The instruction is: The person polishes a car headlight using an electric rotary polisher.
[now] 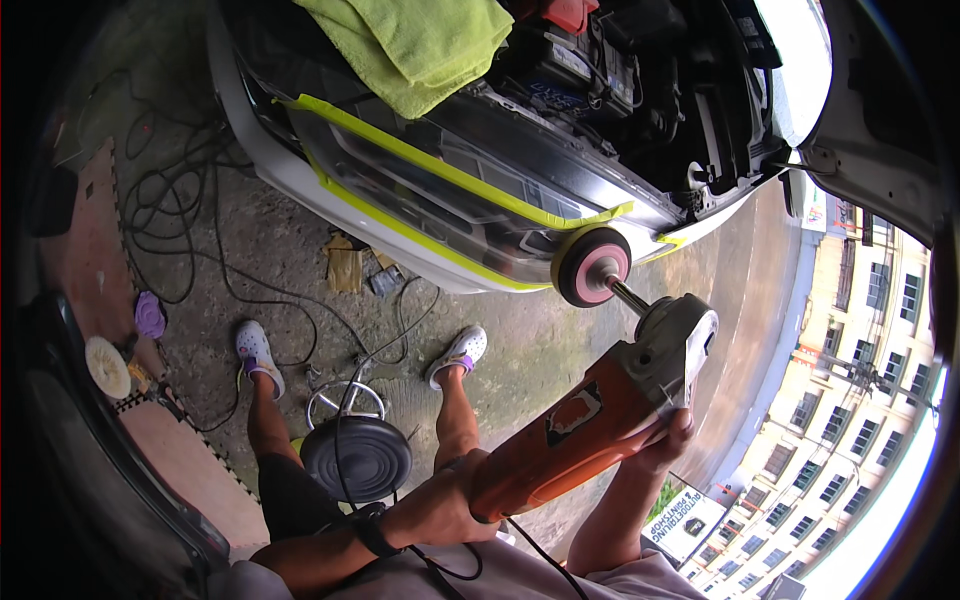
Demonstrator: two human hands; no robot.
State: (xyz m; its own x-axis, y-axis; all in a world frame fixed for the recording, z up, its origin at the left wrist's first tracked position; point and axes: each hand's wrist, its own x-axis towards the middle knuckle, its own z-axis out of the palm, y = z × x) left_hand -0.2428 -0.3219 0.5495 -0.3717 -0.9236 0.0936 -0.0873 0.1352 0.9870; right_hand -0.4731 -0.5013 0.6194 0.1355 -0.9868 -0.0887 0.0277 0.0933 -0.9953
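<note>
Both of my hands hold an orange rotary polisher (559, 442) with a metal gear head (679, 341). My left hand (442, 504), with a dark band on the wrist, wraps the rear of its body. Up by the gear head, my right hand (664, 442) supports the underside. A shaft extends to a round backing plate with a foam pad (592, 266) at the right end of a car headlight (420, 191). Whether the pad touches the lens cannot be told. Yellow-green masking tape (442, 171) borders the headlight above and below.
A green microfibre towel (427, 49) lies over the car front beside the open engine bay with a battery (585, 71). Black cable (172, 199) coils across the concrete. A round-seated stool (358, 457) stands between my legs. Sandpaper pieces (345, 268) and a white pad (107, 367) lie lower down.
</note>
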